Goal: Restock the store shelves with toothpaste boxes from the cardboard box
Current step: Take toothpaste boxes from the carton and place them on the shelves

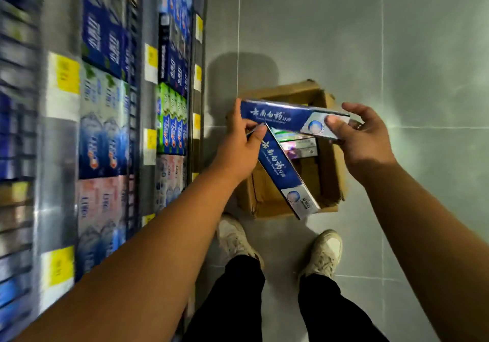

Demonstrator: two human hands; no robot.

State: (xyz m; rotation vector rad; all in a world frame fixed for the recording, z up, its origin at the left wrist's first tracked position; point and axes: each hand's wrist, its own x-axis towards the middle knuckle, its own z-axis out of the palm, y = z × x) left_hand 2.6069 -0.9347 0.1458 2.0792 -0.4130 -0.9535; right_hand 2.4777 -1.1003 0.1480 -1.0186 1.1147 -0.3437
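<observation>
Head view, looking down. Cardboard box (330,167) sits open on grey tiled floor (423,77), just toward 3 o'clock of centre, flaps spread. More toothpaste packs (299,144) lie flat inside at its 12 o'clock end. Left grip (239,143) is curled round the near ends of two blue toothpaste boxes above the carton. The upper blue box (280,115) runs toward 3 o'clock. The lower blue box (280,172) slants toward 5 o'clock, over the carton's rim. Right grip (362,140) grasps the upper box's far end, thumb on top, fingers beneath. Store shelves (57,151) fill the 9 o'clock side, packed with shelved toothpaste cartons (105,129) and yellow price tags (64,77), blurred. Two pale shoes (324,254) stand at 6 o'clock.
</observation>
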